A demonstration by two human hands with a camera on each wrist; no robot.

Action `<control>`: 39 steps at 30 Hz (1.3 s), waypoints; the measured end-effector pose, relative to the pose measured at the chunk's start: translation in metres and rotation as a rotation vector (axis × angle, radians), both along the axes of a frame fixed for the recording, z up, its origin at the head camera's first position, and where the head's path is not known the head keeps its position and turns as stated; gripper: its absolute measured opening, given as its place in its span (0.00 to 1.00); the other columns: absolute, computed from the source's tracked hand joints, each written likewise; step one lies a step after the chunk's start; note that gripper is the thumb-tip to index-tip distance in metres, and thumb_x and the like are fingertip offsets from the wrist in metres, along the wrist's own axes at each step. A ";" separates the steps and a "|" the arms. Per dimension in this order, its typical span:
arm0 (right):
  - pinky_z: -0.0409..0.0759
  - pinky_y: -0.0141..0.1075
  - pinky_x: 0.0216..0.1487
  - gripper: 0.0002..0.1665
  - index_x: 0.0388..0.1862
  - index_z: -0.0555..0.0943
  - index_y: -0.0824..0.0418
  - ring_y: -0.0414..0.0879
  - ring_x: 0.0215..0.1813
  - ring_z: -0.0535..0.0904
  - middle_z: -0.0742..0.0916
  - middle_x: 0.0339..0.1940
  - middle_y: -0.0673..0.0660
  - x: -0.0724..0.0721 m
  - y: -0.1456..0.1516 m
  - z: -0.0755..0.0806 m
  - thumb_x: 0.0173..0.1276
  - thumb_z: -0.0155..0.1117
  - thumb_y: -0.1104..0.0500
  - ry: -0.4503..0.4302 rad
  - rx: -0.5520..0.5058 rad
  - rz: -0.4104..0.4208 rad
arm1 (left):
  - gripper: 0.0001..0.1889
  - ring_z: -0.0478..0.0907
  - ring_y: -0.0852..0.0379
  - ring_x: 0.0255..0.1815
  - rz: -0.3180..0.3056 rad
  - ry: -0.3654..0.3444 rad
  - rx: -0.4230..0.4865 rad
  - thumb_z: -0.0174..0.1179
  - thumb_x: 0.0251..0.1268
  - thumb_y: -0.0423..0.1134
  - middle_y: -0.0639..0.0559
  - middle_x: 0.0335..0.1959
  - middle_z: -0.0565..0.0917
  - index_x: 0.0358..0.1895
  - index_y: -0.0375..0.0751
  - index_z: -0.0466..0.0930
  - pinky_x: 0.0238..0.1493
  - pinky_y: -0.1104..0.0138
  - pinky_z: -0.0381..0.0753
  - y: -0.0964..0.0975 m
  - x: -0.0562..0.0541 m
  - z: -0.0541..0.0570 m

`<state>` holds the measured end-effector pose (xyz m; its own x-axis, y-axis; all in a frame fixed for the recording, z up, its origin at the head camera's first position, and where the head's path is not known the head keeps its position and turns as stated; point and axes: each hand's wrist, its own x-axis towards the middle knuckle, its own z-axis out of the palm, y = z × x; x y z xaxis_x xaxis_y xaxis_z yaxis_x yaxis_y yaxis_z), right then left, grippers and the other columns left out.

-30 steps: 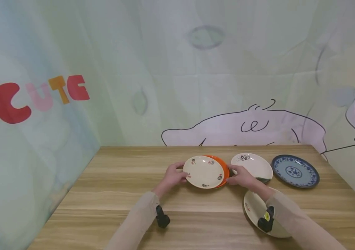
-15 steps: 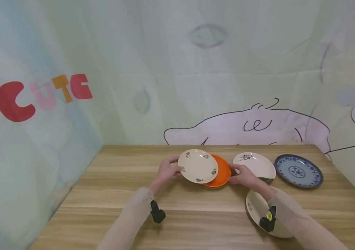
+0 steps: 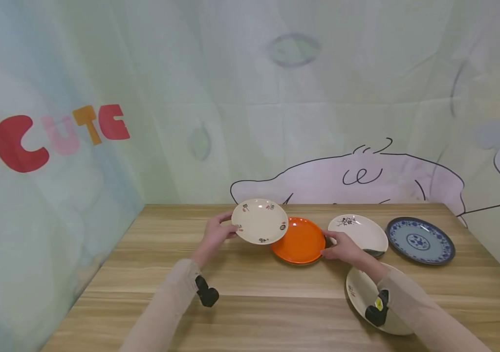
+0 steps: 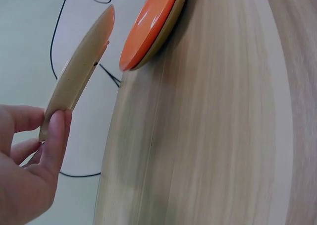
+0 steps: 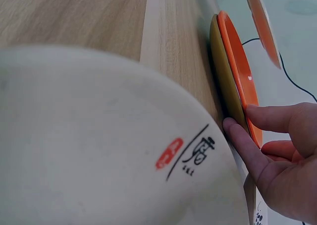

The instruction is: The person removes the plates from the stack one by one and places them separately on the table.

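Note:
My left hand (image 3: 216,233) pinches the left rim of a cream plate (image 3: 259,222) with small red and black motifs. The plate is up off the table, overlapping the left edge of an orange plate (image 3: 301,243) in the head view. In the left wrist view, the cream plate (image 4: 79,61) shows nearly edge-on, clear of the orange plate. The orange plate lies on a yellow-brown plate (image 5: 223,69), seen in the right wrist view. My right hand (image 3: 341,247) grips the right rim of this pair, thumb and fingers at the edge.
A white plate with a dark floral sprig (image 3: 361,234) lies just right of my right hand. Beyond it is a blue patterned plate (image 3: 419,241). Another cream plate (image 3: 364,298) sits beneath my right forearm. A printed curtain (image 3: 179,146) hangs behind the wooden table (image 3: 276,313).
My left hand has lifted the cream plate off the orange one and moved it left and away, uncovering most of the orange plate. My right hand has stayed at the orange plate's rim.

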<state>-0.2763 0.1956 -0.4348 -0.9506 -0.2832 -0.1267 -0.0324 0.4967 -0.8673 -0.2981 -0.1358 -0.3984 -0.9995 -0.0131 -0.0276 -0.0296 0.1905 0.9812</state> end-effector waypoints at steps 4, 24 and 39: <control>0.81 0.35 0.43 0.39 0.64 0.59 0.76 0.44 0.38 0.77 0.61 0.65 0.75 0.001 0.000 0.001 0.56 0.64 0.66 0.020 0.028 0.000 | 0.28 0.78 0.61 0.26 0.014 -0.017 -0.019 0.56 0.53 0.22 0.34 0.60 0.68 0.61 0.31 0.66 0.42 0.63 0.82 -0.013 -0.001 0.000; 0.82 0.35 0.42 0.39 0.64 0.59 0.77 0.43 0.35 0.79 0.63 0.64 0.75 0.001 -0.001 -0.001 0.56 0.64 0.67 0.013 0.015 -0.006 | 0.27 0.76 0.63 0.28 0.044 -0.030 -0.069 0.54 0.56 0.22 0.30 0.61 0.65 0.62 0.26 0.61 0.42 0.63 0.82 -0.057 0.004 -0.013; 0.79 0.31 0.40 0.39 0.64 0.59 0.77 0.46 0.41 0.74 0.62 0.65 0.75 0.001 0.000 -0.002 0.56 0.63 0.66 0.022 0.033 -0.003 | 0.29 0.75 0.64 0.26 0.049 -0.053 -0.075 0.53 0.53 0.21 0.28 0.59 0.66 0.62 0.24 0.61 0.31 0.72 0.82 -0.063 0.009 -0.023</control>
